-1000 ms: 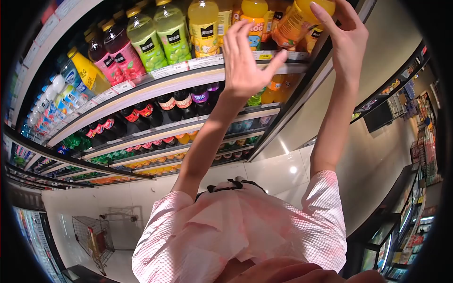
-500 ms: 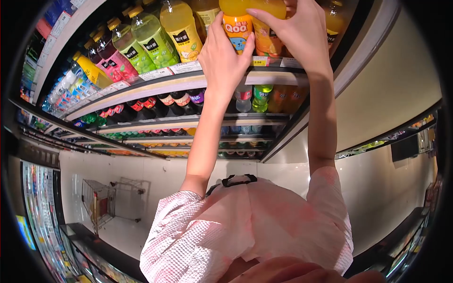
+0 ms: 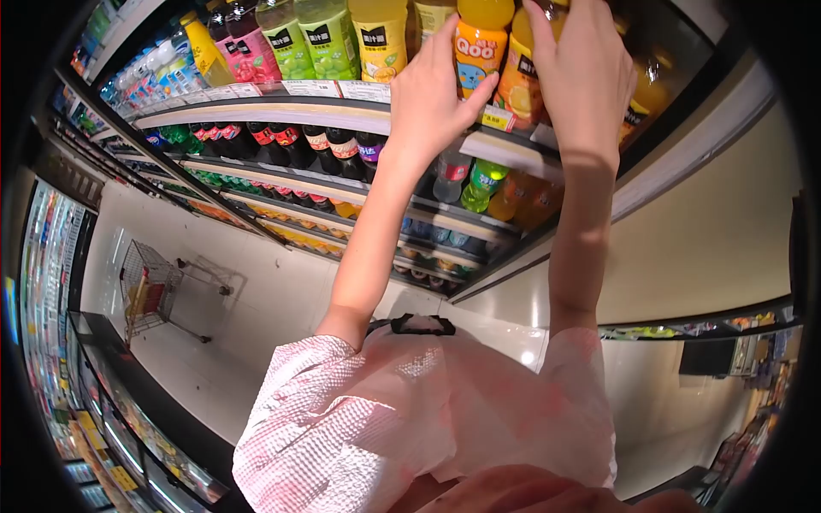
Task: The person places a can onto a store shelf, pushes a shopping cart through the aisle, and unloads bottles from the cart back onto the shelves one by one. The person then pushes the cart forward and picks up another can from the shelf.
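Head view: shows the left hand (image 3: pixel 434 104) spread wide before the Qoo bottle (image 3: pixel 481 47), contact unclear, and the right hand (image 3: pixel 586 85) over the orange bottle (image 3: pixel 520 83) just beside, fingers partly hidden, so cannot tell whether closed. Places both bottles at the front edge of the shelf (image 3: pixel 316 115), near its right end. Judged fairly heavy, slightly squeezable, smooth, hardly fragile; best gripped round the labelled middle

Left fingers (image 3: pixel 440 50) beside Qoo bottle (image 3: pixel 479 50)
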`<state>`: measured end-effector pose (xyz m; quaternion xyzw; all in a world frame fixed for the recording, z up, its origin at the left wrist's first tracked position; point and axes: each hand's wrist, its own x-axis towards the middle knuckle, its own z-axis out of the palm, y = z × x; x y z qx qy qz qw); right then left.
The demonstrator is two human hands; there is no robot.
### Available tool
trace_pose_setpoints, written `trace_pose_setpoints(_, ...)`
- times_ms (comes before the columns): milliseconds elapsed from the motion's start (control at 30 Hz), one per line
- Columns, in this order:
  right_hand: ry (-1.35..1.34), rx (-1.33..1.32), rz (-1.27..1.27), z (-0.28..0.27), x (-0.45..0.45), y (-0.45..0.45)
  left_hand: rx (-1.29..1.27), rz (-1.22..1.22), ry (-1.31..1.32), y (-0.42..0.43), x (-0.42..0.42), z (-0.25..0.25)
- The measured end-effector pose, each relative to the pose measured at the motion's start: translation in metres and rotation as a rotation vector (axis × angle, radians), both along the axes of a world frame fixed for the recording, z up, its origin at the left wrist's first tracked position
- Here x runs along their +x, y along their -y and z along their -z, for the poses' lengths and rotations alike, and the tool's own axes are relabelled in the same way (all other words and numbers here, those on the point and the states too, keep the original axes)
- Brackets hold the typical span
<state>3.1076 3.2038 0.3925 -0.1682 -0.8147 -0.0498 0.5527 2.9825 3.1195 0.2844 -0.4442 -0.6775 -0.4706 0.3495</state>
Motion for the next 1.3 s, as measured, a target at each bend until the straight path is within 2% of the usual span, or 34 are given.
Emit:
trace_pose_setpoints(67, 0.021, 0.051, 0.132, 0.009, -0.007, -0.015, -0.036, -0.009, 0.057, -0.001, -0.003, 0.001)
trace_pose_setpoints(100, -0.021, 0.017, 0.095, 0.013, -0.008, -0.019, -0.031, -0.008, 0.032, 0.0, -0.003, 0.002)
trace_pose_setpoints(200, -0.104, -0.078, -0.036, 0.019, -0.007, -0.013, -0.008, -0.029, 0.0, 0.003, -0.005, 0.003)
trace_pose_setpoints(300, -0.394, -0.2, -0.341, 0.049, -0.009, -0.006, 0.0, -0.01, -0.021, 0.011, -0.005, 0.003)
trace_pose_setpoints(333, -0.447, -0.377, -0.446, 0.061, -0.003, 0.01, 0.023, -0.028, -0.034, 0.01, -0.006, 0.004)
trace_pose_setpoints(433, -0.562, -0.213, -0.546, 0.123, -0.006, 0.02, -0.026, -0.019, 0.015, 0.018, 0.001, 0.002)
trace_pose_setpoints(467, -0.542, -0.068, -0.6, 0.14, -0.005, 0.029, -0.018, -0.001, 0.022, 0.021, 0.002, 0.001)
trace_pose_setpoints(500, -0.437, -0.081, -0.622, 0.163, 0.002, 0.038, -0.007, 0.027, 0.029, 0.023, 0.004, 0.001)
trace_pose_setpoints(533, -0.44, -0.205, -0.662, 0.186, 0.001, 0.056, 0.097, 0.05, -0.05, 0.025, 0.005, 0.002)
trace_pose_setpoints(567, -0.216, -0.212, -0.691, 0.205, 0.011, 0.064, 0.203, 0.075, -0.127, 0.027, 0.005, 0.006)
trace_pose_setpoints(600, -0.231, -0.173, -0.793, 0.226, 0.007, 0.077, 0.307, 0.097, -0.203, 0.031, 0.005, 0.011)
trace_pose_setpoints(633, -0.184, -0.269, -0.853, 0.263, 0.005, 0.086, 0.268, 0.14, -0.153, 0.04, 0.004, 0.022)
trace_pose_setpoints(700, -0.076, -0.47, -0.947, 0.33, 0.003, 0.112, 0.208, 0.172, -0.025, 0.076, 0.01, 0.066)
trace_pose_setpoints(733, -0.123, -0.81, -1.011, 0.361, 0.002, 0.134, 0.18, 0.217, 0.028, 0.094, 0.013, 0.095)
trace_pose_setpoints(767, -0.088, -1.041, -1.069, 0.382, -0.001, 0.15, 0.151, 0.241, 0.07, 0.116, 0.009, 0.131)
trace_pose_setpoints(800, -0.071, -1.279, -1.1, 0.403, -0.004, 0.165, 0.02, 0.234, 0.214, 0.144, 0.005, 0.177)
trace_pose_setpoints(833, 0.01, -1.406, -1.11, 0.42, -0.003, 0.179, -0.11, 0.238, 0.378, 0.177, 0.003, 0.231)
trace_pose_setpoints(900, 0.185, -1.571, -1.016, 0.455, -0.008, 0.21, -0.236, 0.145, 0.646, 0.26, 0.008, 0.349)
trace_pose_setpoints(933, 0.283, -1.603, -1.028, 0.468, -0.01, 0.223, -0.368, 0.006, 0.815, 0.307, 0.015, 0.419)
trace_pose_setpoints(967, 0.369, -1.625, -1.042, 0.481, -0.015, 0.233, -0.319, -0.115, 1.075, 0.362, 0.042, 0.437)
trace_pose_setpoints(1000, 0.455, -1.671, -1.092, 0.494, -0.023, 0.241, -0.165, -0.263, 1.139, 0.411, 0.069, 0.49)
trace_pose_setpoints(1067, 0.517, -1.795, -1.129, 0.52, -0.039, 0.265, -0.154, -0.492, 1.321, 0.515, 0.123, 0.574)
trace_pose_setpoints(1100, 0.578, -1.804, -1.139, 0.528, -0.048, 0.277, 0.016, -0.503, 1.545, 0.565, 0.155, 0.589)
trace_pose_setpoints(1133, 0.667, -1.845, -1.05, 0.526, -0.059, 0.293, 0.253, -0.592, 1.645, 0.613, 0.184, 0.634)
trace_pose_setpoints(1167, 0.699, -1.892, -1.136, 0.535, -0.07, 0.305, 0.349, -0.707, 1.652, 0.663, 0.218, 0.678)
trace_pose_setpoints(1267, 0.899, -1.726, -1.079, 0.545, -0.106, 0.365, 0.8, -1.101, 1.9, 0.76, 0.301, 0.684)
trace_pose_setpoints(1300, 0.869, -1.617, -1.182, 0.557, -0.116, 0.383, 0.81, -1.163, 1.993, 0.78, 0.326, 0.688)
